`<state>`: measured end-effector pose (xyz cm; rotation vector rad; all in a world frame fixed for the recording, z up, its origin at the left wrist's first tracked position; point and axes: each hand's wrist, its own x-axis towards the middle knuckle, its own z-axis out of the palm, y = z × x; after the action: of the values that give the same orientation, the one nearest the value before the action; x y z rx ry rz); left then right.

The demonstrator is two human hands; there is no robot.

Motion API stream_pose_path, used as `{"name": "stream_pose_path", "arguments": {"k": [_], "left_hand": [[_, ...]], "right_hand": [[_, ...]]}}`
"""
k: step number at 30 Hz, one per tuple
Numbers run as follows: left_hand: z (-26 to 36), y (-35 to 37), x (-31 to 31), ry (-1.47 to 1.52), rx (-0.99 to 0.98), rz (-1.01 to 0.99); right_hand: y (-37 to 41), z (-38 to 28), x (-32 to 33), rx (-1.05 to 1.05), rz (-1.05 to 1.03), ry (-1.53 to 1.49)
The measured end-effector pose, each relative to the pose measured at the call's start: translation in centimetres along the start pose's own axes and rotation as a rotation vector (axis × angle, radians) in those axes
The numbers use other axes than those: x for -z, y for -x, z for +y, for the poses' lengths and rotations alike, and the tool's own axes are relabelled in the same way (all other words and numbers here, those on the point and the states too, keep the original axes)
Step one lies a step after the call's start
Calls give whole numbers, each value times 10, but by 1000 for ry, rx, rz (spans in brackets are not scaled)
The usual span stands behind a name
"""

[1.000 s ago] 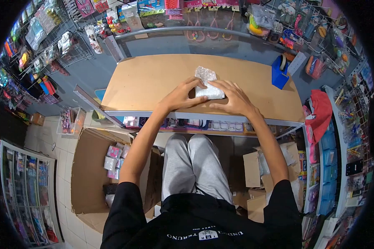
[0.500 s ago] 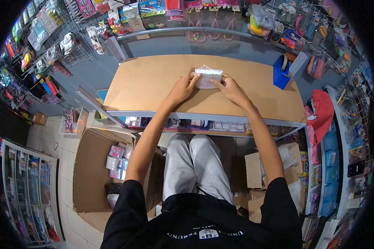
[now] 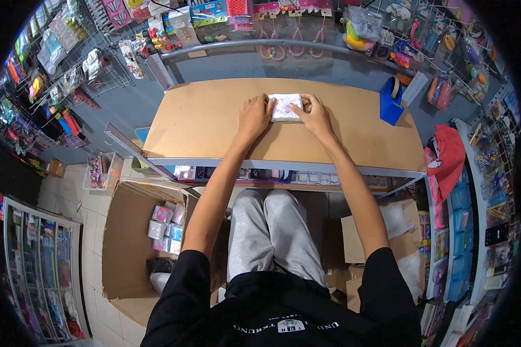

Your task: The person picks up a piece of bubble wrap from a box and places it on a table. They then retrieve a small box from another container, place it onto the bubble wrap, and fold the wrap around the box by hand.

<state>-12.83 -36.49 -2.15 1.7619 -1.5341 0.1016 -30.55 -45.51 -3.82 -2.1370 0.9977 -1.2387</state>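
Note:
A small square white package (image 3: 285,109) with faint pink and purple print rests on or just above the wooden tabletop (image 3: 202,127), its printed face up. It looks wrapped in clear plastic. My left hand (image 3: 255,117) closes on its left edge, thumb along the side and fingers curled. From the right, my right hand (image 3: 314,117) grips it with the thumb on the upper face and the fingers bent behind the edge. What the package contains I cannot make out.
A blue tape dispenser (image 3: 392,103) stands at the table's right end. Left of my legs, an open cardboard box (image 3: 127,231) holds several small wrapped packages (image 3: 162,214). Another carton (image 3: 353,237) sits to the right. Hanging goods line the wall behind the table.
The package has turned from a tilted, plain white side to lying flatter with its printed face up. Both hands have shifted slightly left, and the left fingers have curled in.

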Motion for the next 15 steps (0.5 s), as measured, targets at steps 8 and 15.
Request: {"name": "stream_pose_path", "arguments": {"k": [8,15], "left_hand": [[15,8,15,192,-351,23],[31,16,36,-4,-275,-116]], "right_hand": [[-2,-17,17,-8,-83,-13],[18,-49,43,-184,-190,-71]]}}
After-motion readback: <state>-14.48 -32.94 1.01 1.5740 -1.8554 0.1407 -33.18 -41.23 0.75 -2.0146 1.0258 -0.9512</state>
